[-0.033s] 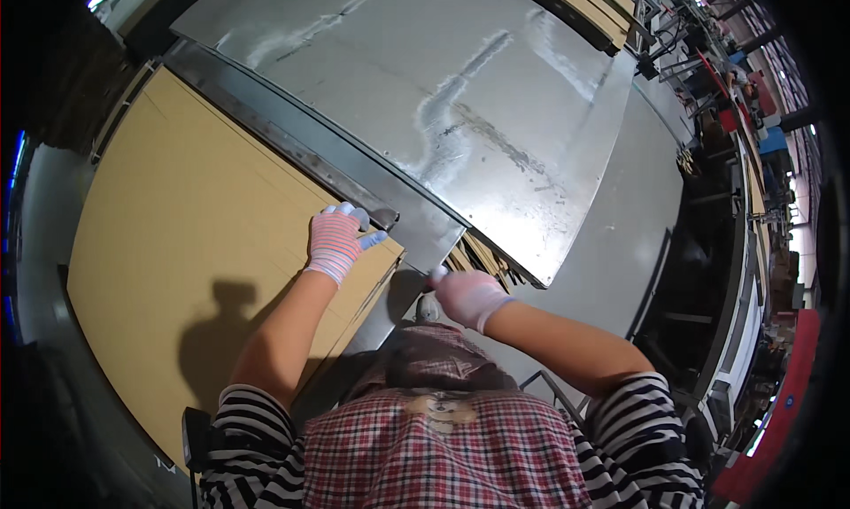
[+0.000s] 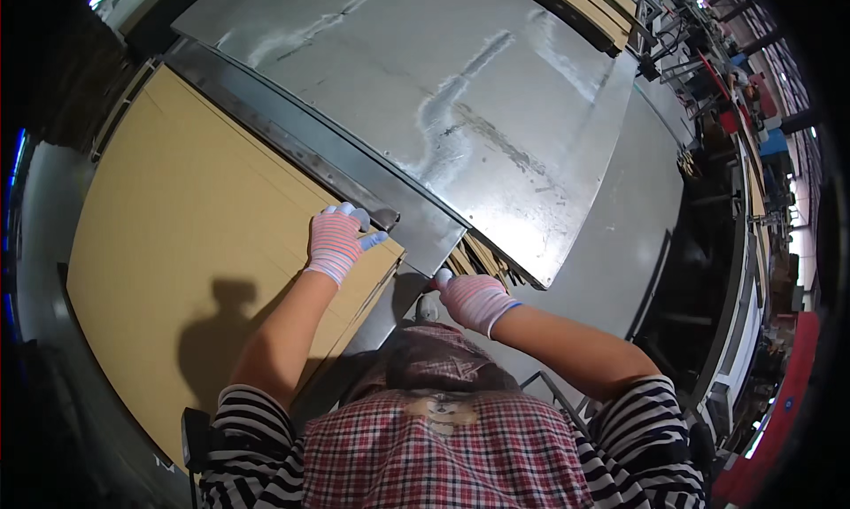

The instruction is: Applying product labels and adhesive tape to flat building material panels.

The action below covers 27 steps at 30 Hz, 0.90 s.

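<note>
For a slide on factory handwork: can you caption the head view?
Gloved left hand on a cardboard sheet stack, right hand at its corner, beside a metal table.

left hand [image 2: 335, 241] on cardboard sheet [image 2: 195, 243], metal table [image 2: 443, 93]

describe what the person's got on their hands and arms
Both hands wear thin knit gloves with fine pink and white stripes: the left hand has pale blue fingertips, the right hand a blue-edged cuff. The forearms are bare. Black-and-white striped sleeves are pushed up to the elbows, and a red plaid apron or vest covers the chest.
</note>
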{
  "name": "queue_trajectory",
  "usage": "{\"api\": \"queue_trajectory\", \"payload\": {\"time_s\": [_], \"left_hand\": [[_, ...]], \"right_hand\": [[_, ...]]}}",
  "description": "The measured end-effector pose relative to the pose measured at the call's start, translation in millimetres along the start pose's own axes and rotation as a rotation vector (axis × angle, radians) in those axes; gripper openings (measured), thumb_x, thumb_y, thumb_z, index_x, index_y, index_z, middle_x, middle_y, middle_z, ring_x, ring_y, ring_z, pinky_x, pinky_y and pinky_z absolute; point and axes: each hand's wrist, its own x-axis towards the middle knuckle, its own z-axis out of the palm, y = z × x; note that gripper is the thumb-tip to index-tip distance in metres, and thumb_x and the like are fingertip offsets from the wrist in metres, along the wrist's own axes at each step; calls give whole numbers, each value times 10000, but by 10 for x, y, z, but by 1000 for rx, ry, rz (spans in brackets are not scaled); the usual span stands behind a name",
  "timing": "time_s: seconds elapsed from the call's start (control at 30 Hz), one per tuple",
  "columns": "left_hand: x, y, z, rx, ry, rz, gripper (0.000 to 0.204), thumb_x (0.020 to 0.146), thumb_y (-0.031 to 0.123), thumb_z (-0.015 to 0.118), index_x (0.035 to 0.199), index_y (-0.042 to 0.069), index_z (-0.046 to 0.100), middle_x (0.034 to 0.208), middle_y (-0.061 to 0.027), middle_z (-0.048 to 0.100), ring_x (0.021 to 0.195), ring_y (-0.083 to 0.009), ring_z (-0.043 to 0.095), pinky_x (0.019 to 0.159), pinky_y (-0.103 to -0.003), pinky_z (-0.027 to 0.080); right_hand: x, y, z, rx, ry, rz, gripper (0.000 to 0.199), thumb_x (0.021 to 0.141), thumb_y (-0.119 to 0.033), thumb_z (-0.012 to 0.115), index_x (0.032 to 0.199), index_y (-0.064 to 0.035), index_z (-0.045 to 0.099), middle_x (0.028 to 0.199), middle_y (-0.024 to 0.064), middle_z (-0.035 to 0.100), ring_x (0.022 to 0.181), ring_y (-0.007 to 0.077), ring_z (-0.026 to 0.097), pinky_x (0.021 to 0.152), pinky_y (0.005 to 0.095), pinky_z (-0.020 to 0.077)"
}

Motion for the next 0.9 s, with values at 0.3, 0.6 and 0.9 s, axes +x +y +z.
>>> {"api": "queue_trajectory", "payload": {"time_s": [0.3,0.6,0.9], "left_hand": [[-51,112,48,-45,61,15,503,709,640,729,782,150,643,834,-73,608,830,-310,583,739,-452,469],[8,310,97,-49,111,46,527,697,642,743,777,130,644,834,-84,614,816,-325,574,726,-453,465],[-166,236,166,-78,70,-10,518,708,613,757,761,117,621,841,-88,608,818,-339,556,745,-454,455]], "right_hand": [[533,-9,340,30,206,31,295,991,-150,416,1231,-29,535,1133,223,691,1045,376,686,838,471,551],[644,210,528,114,262,13,279,980,-160,466,1235,-66,529,1116,243,687,1054,398,675,868,474,537],[255,452,758,156,187,-42,254,984,-131,437,1203,-30,517,1108,245,682,1033,409,678,864,504,527]]}}
